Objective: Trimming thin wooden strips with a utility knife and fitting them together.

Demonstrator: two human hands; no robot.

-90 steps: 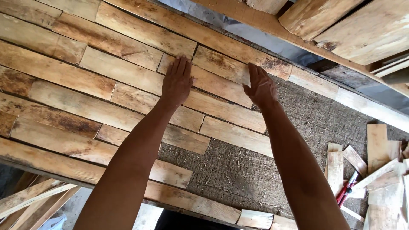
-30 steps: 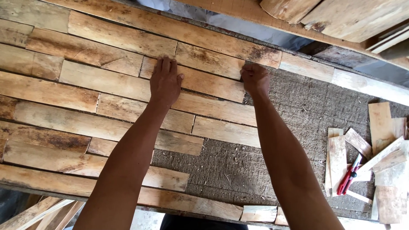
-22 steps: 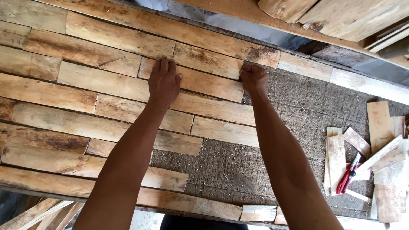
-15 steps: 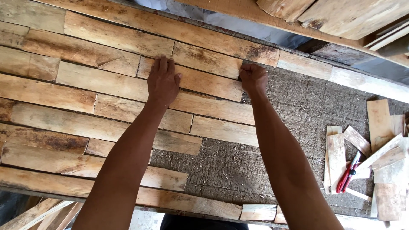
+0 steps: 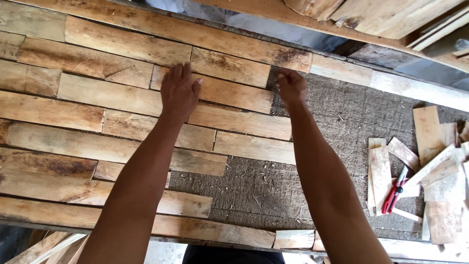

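Pressing wood strip [image 5: 229, 93], red cutter [image 5: 394, 191] well apart

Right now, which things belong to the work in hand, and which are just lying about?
In hand:
- wood strip under the left hand, with the right hand at its end
- laid wood strips around it
- rough grey board they lie on

Lying about:
- offcut pile
- red cutter
- stacked planks

Left hand [image 5: 180, 93] flat, fingers together, right hand [image 5: 291, 87] curled, arms outstretched
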